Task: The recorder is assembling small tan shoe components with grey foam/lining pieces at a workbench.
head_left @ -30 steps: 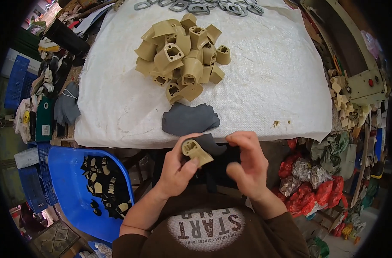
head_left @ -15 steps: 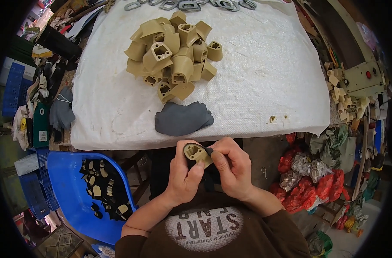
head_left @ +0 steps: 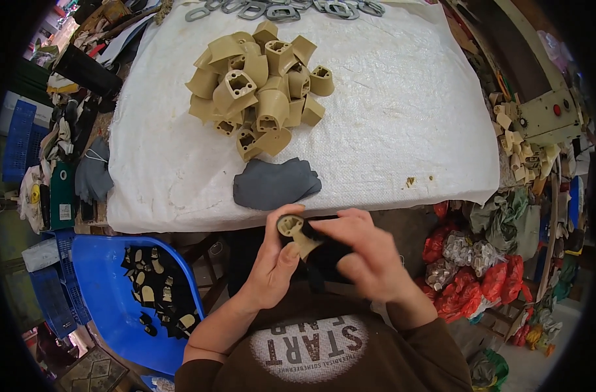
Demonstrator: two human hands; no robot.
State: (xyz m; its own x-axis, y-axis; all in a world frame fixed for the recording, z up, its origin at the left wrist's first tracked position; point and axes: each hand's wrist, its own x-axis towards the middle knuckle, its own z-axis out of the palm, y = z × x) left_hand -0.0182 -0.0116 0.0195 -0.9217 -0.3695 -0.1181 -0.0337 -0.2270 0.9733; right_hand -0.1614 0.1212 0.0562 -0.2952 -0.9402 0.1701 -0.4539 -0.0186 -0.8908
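My left hand [head_left: 272, 271] is closed round a beige shoe heel [head_left: 305, 244], with its holed end facing up. A dark, thin covering wraps the heel's outer side. My right hand [head_left: 370, 255] is just to the right of the heel, blurred by motion, its fingers stretched out and its thumb apart. Whether its fingertips still touch the dark covering is unclear. Beyond my hands, a stack of dark grey flat pieces [head_left: 277, 185] lies at the table's front edge. Behind it rises a heap of bare beige heels [head_left: 272, 98].
The table bears a white woven sheet [head_left: 389, 130], with grey oval rings [head_left: 283, 12] along its far side. At the lower left stands a blue basin [head_left: 92, 287] of black-covered heels. Red plastic bags [head_left: 454, 297] lie at the right. More beige pieces [head_left: 516, 147] sit beside a machine.
My right hand has loosened from its pinch at the heel's side, its fingers opening and moving a little right. My left hand keeps the heel, now slightly turned.
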